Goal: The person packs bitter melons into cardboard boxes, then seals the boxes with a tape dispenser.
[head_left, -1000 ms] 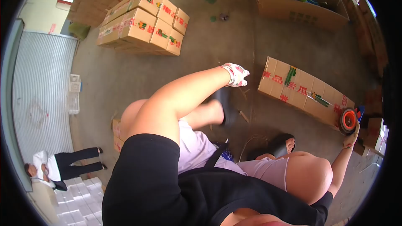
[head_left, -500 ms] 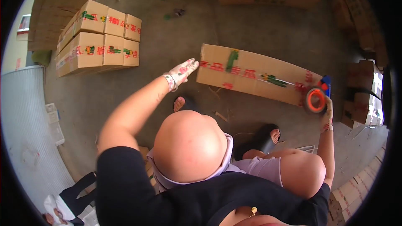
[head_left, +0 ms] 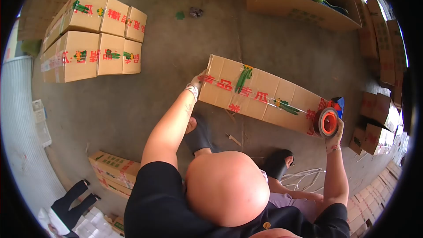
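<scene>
A long cardboard box [head_left: 260, 92] with red characters and green vegetable pictures lies across the middle, a strip of clear tape along its upper face. At its left end is my left hand [head_left: 197, 82] in a patterned glove, closed against the edge, fingers partly hidden by the box. My right hand [head_left: 335, 139], gloved too, is closed on a tape dispenser [head_left: 338, 105] with a blue part. Its roll of tape [head_left: 318, 125] has an orange hub and sits against the box's right end.
Similar boxes [head_left: 81, 57] stand stacked at upper left. An open carton [head_left: 282, 11] at the top holds blue netted bundles. More cartons [head_left: 374, 123] line the right side. White straps [head_left: 304, 176] lie by my foot. Another person [head_left: 72, 211] is at lower left.
My left hand has moved from beside the box onto its left end. The tape dispenser has shifted slightly left and down with my right hand. The whole view has shifted.
</scene>
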### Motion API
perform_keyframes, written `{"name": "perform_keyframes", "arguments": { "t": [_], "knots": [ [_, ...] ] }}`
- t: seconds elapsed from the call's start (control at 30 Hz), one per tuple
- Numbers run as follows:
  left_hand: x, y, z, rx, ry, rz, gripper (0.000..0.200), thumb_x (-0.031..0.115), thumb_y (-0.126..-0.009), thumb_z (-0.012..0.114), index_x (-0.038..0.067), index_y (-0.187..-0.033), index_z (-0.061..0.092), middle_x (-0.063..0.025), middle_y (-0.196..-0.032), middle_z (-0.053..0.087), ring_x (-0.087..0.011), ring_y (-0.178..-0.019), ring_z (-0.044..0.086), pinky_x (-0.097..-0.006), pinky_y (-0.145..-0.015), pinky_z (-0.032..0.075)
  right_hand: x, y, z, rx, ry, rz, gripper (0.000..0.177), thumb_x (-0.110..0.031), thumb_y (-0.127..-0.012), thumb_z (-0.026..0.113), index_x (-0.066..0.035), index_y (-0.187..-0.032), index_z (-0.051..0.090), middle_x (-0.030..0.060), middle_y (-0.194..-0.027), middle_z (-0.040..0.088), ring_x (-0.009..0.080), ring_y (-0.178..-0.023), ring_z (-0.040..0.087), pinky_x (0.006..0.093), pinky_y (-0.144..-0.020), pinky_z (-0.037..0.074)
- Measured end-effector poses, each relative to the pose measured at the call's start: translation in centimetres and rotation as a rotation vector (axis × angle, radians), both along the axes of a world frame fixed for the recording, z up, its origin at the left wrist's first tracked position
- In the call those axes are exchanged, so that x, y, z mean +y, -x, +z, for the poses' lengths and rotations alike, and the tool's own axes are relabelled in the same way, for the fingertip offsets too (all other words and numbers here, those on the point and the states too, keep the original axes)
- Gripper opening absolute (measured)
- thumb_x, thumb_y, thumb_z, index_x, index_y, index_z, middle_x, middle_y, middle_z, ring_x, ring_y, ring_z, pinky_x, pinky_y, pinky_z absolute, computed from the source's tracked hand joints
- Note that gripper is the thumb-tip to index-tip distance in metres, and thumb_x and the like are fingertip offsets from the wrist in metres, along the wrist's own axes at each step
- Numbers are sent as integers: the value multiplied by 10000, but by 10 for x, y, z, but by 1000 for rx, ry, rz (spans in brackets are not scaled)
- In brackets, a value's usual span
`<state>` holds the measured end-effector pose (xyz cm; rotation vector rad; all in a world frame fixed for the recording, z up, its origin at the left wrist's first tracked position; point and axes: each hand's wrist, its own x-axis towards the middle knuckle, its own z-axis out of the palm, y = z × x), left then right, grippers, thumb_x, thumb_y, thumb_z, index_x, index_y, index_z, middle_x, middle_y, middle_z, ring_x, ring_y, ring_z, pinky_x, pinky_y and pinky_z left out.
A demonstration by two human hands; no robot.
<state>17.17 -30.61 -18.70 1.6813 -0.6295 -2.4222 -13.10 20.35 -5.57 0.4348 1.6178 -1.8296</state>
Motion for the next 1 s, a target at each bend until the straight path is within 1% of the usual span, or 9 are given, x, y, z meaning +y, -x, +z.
{"name": "perform_keyframes", "arguments": {
  "t": [0.17, 0.27, 0.5, 0.57, 0.67, 0.83, 0.9, 0.97, 1.0],
  "knots": [
    [14, -21, 34, 110, 230, -172, 510, 527, -972, 510, 88, -1228, 545, -121, -1142, 612, -222, -1067, 601, -393, -880, 521, 2, -16, 4, 29, 59, -50, 414, -421, -908, 594, -87, -1150, 635, 59, -1136, 668, 194, -1038, 639, 349, -896, 536],
    [0, -47, 49, 76, 424, -355, 477, 503, -1008, 497, 126, -1300, 484, -23, -1221, 573, -121, -1140, 556, -310, -970, 466, -8, -38, 16, 28, 77, -23, 428, -428, -905, 598, -89, -1165, 621, 61, -1162, 654, 199, -1063, 628, 364, -930, 520],
    [-6, -128, 202, 56, 605, -192, 510, 500, -1002, 516, 119, -1339, 474, -33, -1234, 585, -127, -1154, 564, -325, -961, 488, -49, -62, 54, 128, 175, -4, 427, -423, -913, 597, -89, -1177, 616, 68, -1188, 651, 201, -1088, 619, 375, -959, 510],
    [-25, -196, 199, 322, 854, -103, 506, 407, -1010, 523, 105, -1406, 435, -72, -1335, 551, -170, -1211, 548, -351, -1022, 470, -79, -76, 82, 162, 245, -12, 426, -420, -919, 593, -90, -1187, 609, 72, -1203, 644, 202, -1091, 617, 376, -958, 512],
    [-51, -255, 319, 902, 730, 84, 527, 333, -1020, 493, 94, -1475, 378, -101, -1459, 477, -229, -1291, 504, -399, -1093, 425, -140, -89, 136, 173, 374, 73, 458, -430, -925, 577, -76, -1215, 596, 82, -1235, 636, 212, -1124, 611, 388, -986, 502],
    [-211, -326, 472, 448, 788, 362, 637, 488, -1037, 366, 111, -1543, 283, -72, -1555, 377, -259, -1392, 411, -451, -1147, 332, -311, -155, 244, 220, 625, 346, 733, -512, -875, 551, -7, -1401, 474, 162, -1310, 591, 297, -1180, 586, 418, -1064, 444],
    [-228, -327, 507, 136, 1013, 729, 774, 654, -976, 341, 164, -1567, 245, -70, -1601, 304, -282, -1449, 324, -541, -1157, 259, -402, -212, 287, 116, 1073, 741, 784, -535, -884, 510, -1, -1449, 404, 185, -1391, 533, 342, -1239, 552, 510, -1098, 402],
    [-255, -332, 495, -200, 1296, 739, 834, 684, -964, 334, 60, -1517, 334, -122, -1567, 355, -279, -1440, 334, -438, -1166, 270, -461, -261, 305, 548, 771, 658, 780, -541, -888, 512, 0, -1441, 411, 189, -1366, 552, 340, -1192, 583, 494, -1072, 432],
    [-270, -334, 482, -393, 1442, 736, 875, 697, -956, 343, 11, -1499, 363, -145, -1561, 361, -271, -1447, 321, -394, -1176, 256, -489, -293, 320, 333, 931, 669, 607, -458, -922, 532, 24, -1290, 509, 173, -1233, 612, 276, -1070, 628, 404, -960, 494]
  ]
}}
